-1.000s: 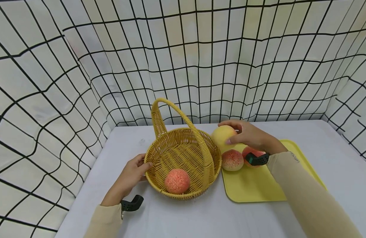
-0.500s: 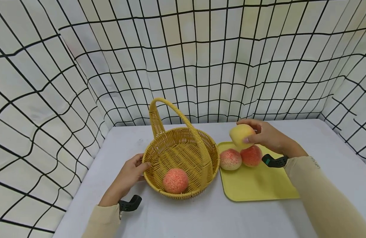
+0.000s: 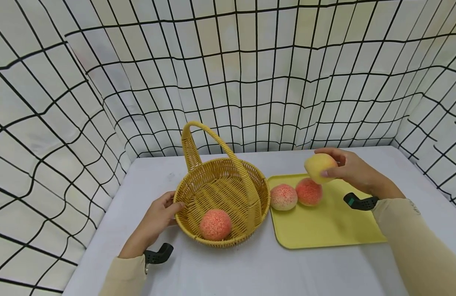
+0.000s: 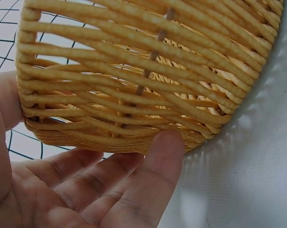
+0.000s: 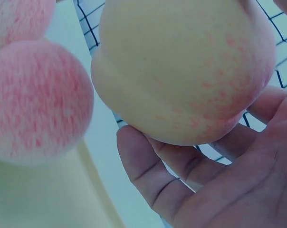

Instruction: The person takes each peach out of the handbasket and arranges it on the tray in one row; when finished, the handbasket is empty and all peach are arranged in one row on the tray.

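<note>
A yellow wicker basket (image 3: pixel 222 181) with a tall arched handle stands left of centre, one reddish speckled peach (image 3: pixel 215 225) lying inside near its front. My left hand (image 3: pixel 159 218) grips the basket's left rim, thumb over the edge; in the left wrist view its fingers (image 4: pixel 165 156) lie under the woven wall. Over the far part of the yellow tray (image 3: pixel 324 226), my right hand (image 3: pixel 348 168) holds a pale yellow peach (image 3: pixel 319 167). The right wrist view shows that peach (image 5: pixel 181 71) blushed with red. Two more peaches, one paler (image 3: pixel 283 197) and one redder (image 3: pixel 309 192), sit together on the tray's left side.
The tray lies just right of the basket on a white-covered table (image 3: pixel 228 275). A white wall with black grid lines (image 3: pixel 250 94) rises behind and on both sides. Each wrist wears a dark strapped device (image 3: pixel 159 254).
My right hand has carried the yellow peach right, from beside the basket's rim to over the tray, uncovering the redder peach. My left hand keeps its hold on the rim.
</note>
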The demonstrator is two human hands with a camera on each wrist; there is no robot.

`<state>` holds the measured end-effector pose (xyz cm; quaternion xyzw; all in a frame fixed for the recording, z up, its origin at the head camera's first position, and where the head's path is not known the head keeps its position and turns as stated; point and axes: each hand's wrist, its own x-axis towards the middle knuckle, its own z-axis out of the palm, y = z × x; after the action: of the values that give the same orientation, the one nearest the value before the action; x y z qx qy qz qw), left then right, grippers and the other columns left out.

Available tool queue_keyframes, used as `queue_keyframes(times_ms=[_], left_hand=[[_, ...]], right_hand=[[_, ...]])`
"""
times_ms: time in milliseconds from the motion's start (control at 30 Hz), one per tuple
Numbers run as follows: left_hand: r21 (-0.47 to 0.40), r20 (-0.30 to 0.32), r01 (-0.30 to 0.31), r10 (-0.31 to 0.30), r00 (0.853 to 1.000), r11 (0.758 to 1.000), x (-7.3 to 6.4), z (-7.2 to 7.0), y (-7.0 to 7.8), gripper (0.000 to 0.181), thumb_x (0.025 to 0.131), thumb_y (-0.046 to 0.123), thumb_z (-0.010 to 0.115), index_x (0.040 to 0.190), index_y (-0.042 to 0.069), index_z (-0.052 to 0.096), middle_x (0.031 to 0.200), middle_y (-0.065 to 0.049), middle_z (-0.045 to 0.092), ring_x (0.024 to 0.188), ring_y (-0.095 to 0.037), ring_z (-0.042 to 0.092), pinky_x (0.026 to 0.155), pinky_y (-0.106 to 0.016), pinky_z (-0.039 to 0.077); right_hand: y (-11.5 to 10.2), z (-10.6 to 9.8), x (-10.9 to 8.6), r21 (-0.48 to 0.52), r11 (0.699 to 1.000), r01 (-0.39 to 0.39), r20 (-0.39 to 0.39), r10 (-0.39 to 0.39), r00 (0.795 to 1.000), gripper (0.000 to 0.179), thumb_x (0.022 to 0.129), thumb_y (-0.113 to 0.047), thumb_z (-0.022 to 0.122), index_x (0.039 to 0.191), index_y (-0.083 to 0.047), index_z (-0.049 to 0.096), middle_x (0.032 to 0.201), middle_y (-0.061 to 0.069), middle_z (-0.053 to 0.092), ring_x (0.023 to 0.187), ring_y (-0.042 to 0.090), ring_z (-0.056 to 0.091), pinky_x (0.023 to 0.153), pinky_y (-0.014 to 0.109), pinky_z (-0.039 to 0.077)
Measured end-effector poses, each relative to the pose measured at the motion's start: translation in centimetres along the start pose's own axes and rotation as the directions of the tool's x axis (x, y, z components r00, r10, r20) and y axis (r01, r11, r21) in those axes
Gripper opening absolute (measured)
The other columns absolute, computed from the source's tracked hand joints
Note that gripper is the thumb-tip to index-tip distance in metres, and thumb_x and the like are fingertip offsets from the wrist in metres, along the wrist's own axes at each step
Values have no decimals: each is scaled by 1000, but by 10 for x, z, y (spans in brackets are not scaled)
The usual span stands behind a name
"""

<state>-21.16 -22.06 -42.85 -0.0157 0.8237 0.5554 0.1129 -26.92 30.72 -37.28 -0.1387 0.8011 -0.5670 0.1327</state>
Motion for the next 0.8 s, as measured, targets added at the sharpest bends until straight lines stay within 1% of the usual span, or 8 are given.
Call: queue_keyframes(times_ms=[100, 333, 567, 800], left_hand=[[-2, 5, 1, -1, 1000, 1000, 0, 0, 0, 53, 107, 19, 54, 154, -1, 41, 147, -26, 55, 120, -33, 66, 88, -41, 62], [6, 6, -9, 9, 1000, 1000, 0, 0, 0, 52, 108, 20, 55, 154, -1, 41, 148, -27, 54, 120, -34, 66, 87, -40, 63], [6, 7, -5, 5, 1000, 1000, 0, 1, 0, 53, 108, 20, 55, 154, -1, 41, 147, -27, 55, 120, -34, 66, 86, -39, 63], [5, 8, 5, -5, 1000, 1000, -1, 1, 1, 54, 107, 21, 55, 155, -1, 40, 147, -27, 54, 120, -33, 66, 87, -40, 63]], right_hand=[[4, -6, -5, 5, 1000, -11, -20, 11, 1000, 64, 96, -9, 72, 153, -7, 41, 136, 10, 55, 111, 19, 62, 93, 26, 56], [16, -14, -12, -10, 999, -30, -56, 30, 998, 62, 97, -10, 72, 150, -9, 42, 131, 7, 58, 109, 17, 62, 92, 24, 55], [30, -19, -18, -4, 998, -63, -85, 63, 994, 64, 98, -12, 72, 152, -4, 38, 132, 3, 58, 109, 17, 62, 91, 25, 55], [39, -18, -22, -21, 994, -105, -93, 102, 990, 68, 95, -13, 75, 152, -2, 39, 130, 5, 58, 106, 16, 62, 89, 25, 55]])
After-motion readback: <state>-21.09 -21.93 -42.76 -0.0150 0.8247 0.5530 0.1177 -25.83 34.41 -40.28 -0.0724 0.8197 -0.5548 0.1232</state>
